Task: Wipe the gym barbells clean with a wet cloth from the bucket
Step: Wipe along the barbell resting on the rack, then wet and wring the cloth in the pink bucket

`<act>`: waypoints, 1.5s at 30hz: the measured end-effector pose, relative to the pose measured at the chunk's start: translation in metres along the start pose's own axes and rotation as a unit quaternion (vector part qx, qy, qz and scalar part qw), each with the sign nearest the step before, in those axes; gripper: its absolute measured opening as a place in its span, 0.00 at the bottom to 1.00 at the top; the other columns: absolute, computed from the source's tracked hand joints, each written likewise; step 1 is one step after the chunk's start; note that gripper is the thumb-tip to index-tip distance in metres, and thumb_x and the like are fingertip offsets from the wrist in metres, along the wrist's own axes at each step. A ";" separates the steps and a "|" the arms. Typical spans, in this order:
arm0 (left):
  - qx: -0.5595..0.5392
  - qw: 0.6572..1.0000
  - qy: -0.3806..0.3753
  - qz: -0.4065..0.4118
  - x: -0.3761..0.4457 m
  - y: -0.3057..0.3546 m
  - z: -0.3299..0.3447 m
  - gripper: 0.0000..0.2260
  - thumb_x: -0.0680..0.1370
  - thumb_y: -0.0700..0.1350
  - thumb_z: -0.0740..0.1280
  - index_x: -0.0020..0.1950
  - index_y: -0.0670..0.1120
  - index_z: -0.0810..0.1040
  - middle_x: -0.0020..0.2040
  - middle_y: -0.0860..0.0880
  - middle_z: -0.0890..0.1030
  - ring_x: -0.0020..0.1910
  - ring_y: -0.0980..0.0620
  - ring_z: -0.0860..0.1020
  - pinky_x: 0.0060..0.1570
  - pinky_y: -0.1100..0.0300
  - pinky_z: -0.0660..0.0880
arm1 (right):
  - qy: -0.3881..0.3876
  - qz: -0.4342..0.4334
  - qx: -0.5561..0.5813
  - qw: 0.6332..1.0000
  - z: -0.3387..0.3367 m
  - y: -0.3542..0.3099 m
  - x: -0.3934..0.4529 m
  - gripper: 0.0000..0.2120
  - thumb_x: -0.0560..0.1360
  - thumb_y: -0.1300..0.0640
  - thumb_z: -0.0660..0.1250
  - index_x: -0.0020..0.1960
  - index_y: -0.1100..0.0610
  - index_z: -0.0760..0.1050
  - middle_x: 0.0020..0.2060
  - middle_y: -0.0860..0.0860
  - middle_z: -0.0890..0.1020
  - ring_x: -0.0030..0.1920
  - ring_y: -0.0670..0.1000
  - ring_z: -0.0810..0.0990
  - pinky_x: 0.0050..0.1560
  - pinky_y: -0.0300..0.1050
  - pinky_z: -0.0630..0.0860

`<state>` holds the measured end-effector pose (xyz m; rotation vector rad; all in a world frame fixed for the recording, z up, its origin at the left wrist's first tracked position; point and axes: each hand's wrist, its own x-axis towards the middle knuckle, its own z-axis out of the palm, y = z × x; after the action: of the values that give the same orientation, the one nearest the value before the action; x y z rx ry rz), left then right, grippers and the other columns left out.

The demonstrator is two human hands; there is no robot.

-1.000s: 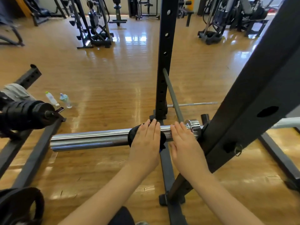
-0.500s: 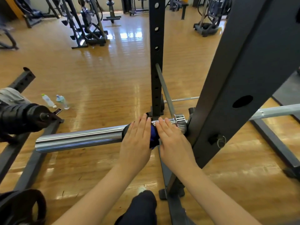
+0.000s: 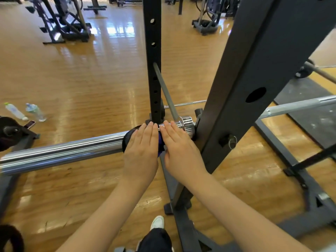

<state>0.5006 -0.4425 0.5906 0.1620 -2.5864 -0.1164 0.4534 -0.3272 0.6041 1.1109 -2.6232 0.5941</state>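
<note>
Fingers [image 3: 145,131] of left hand [image 3: 141,151] lie straight, pressing cloth [image 3: 161,142] onto bar [image 3: 61,151]; right hand [image 3: 179,150] flat beside, released. Rack [image 3: 254,88] crowds the right. Two bottles [image 3: 23,111] on floor [image 3: 91,79].

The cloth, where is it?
In the head view, the cloth is mid-frame, wrapped on the barbell sleeve, under the left hand, beside the right hand.

I see L hand [image 3: 141,153] flat on dark cloth [image 3: 127,140] wrapped round chrome barbell sleeve [image 3: 63,151]; R hand [image 3: 179,150] flat just beside, by rack upright [image 3: 254,84].
</note>
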 end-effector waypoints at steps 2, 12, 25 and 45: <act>0.007 1.000 0.009 0.009 0.000 0.001 -0.003 0.21 0.73 0.37 0.54 0.62 0.34 0.75 0.60 0.37 0.78 0.59 0.38 0.78 0.59 0.45 0.73 | -0.005 0.015 0.001 1.000 0.000 -0.004 -0.007 0.31 0.68 0.66 0.69 0.70 0.63 0.67 0.69 0.59 0.70 0.71 0.57 0.66 0.70 0.56 0.62; -0.025 0.998 -0.024 0.045 -0.047 0.020 0.000 0.19 0.75 0.38 0.56 0.63 0.37 0.76 0.62 0.40 0.78 0.62 0.43 0.76 0.60 0.47 0.73 | -0.020 0.016 0.006 1.000 -0.002 -0.005 -0.043 0.30 0.68 0.63 0.70 0.70 0.62 0.68 0.69 0.57 0.71 0.71 0.55 0.66 0.68 0.55 0.65; -0.053 0.951 -0.274 0.129 -0.078 0.150 0.059 0.28 0.60 0.44 0.78 0.59 0.40 0.80 0.57 0.43 0.81 0.56 0.48 0.80 0.56 0.52 0.75 | -0.178 0.126 -0.017 0.976 -0.015 0.102 -0.148 0.26 0.67 0.54 0.54 0.61 0.57 0.78 0.59 0.51 0.80 0.61 0.49 0.78 0.57 0.46 0.77; -0.015 0.925 -0.356 0.134 0.077 0.395 0.140 0.34 0.54 0.43 0.82 0.58 0.39 0.80 0.58 0.42 0.80 0.57 0.47 0.80 0.56 0.54 0.75 | -0.221 0.200 0.018 0.954 -0.116 0.377 -0.168 0.35 0.60 0.62 0.78 0.65 0.63 0.74 0.64 0.57 0.76 0.65 0.55 0.74 0.64 0.48 0.69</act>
<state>0.3256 -0.0551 0.5563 -0.3078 -3.2942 -0.1317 0.3011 0.0682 0.5431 0.7919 -3.2789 0.5114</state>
